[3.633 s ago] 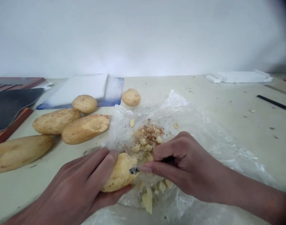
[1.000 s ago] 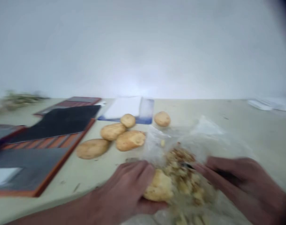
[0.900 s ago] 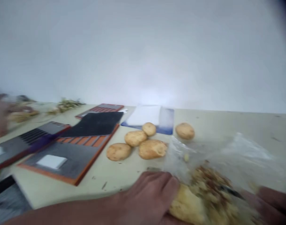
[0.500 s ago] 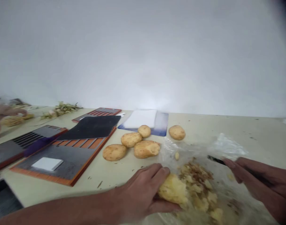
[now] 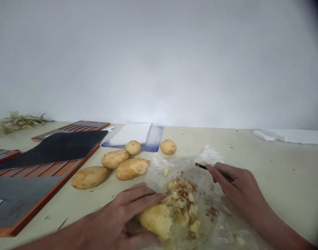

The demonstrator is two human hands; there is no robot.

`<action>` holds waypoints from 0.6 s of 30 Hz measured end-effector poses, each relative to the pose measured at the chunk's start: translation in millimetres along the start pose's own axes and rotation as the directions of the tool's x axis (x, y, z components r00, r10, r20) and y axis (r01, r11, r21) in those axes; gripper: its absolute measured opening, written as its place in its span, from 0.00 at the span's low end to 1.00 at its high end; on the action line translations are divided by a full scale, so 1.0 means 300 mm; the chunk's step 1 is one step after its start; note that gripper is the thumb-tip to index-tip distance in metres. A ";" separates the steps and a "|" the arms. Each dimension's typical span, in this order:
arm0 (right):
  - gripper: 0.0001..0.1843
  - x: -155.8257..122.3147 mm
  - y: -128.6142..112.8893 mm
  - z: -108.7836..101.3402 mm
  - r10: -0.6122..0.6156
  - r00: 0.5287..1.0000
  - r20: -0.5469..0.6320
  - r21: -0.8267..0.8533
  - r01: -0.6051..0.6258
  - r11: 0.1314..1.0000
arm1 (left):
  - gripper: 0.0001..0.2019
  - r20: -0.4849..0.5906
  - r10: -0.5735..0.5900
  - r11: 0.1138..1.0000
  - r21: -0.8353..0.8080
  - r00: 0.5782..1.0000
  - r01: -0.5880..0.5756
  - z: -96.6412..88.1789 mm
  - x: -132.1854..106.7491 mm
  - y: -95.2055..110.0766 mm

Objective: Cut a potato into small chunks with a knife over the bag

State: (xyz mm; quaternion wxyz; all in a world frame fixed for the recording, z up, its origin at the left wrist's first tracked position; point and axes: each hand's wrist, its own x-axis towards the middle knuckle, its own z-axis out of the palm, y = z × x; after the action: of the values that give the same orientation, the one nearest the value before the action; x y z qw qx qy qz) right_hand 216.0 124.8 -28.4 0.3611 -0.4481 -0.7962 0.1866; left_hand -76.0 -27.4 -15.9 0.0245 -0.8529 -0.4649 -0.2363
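Note:
My left hand (image 5: 130, 211) is wrapped round a peeled yellow potato (image 5: 157, 220), holding it low on a crumpled clear plastic bag (image 5: 213, 211). Pale cut chunks and brownish scraps of potato (image 5: 183, 205) lie on the plastic just right of it. In my right hand (image 5: 238, 185) is a slim dark knife (image 5: 200, 166), its tip pointing left above the bag; most of it is hidden by my fingers. Beyond my left hand sit several unpeeled potatoes (image 5: 132, 169), one of them with a pale patch at its end.
Orange-edged grey boards (image 5: 52, 194) with slots stand on the left, a black sheet (image 5: 57, 146) across them. White paper (image 5: 130, 133) lies on a blue-edged sheet near the wall. Dried plant strips (image 5: 23, 121) are far left, folded white strips (image 5: 291, 135) far right.
The view has swung right, so the boards slide left and the other person's hand drops out. My right hand with the knife has come closer to the potato; my left hand keeps its hold.

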 end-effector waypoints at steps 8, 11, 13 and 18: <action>0.30 0.001 -0.023 -0.012 -0.039 0.999 0.001 0.013 0.039 0.999 | 0.28 0.114 -0.008 0.965 -0.259 0.993 0.038 -0.018 0.057 0.004; 0.29 0.000 -0.026 -0.018 -0.063 0.998 -0.017 0.023 0.063 0.998 | 0.25 0.145 -0.013 0.948 -0.312 0.989 0.059 -0.041 0.079 0.010; 0.30 -0.002 -0.024 -0.020 -0.065 0.997 -0.031 0.031 0.066 0.997 | 0.23 0.166 -0.013 0.937 -0.341 0.986 0.070 -0.055 0.089 0.015; 0.30 -0.013 -0.017 -0.014 -0.077 0.997 -0.021 0.029 0.077 0.997 | 0.25 0.164 -0.043 0.897 -0.428 0.986 0.110 -0.040 0.096 0.010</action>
State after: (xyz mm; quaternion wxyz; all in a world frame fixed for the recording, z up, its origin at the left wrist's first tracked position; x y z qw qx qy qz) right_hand 217.5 118.7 -24.1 0.3824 -0.4135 -0.8065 0.1798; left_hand -65.0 -9.8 7.5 -0.2109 -0.8332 -0.4340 -0.2701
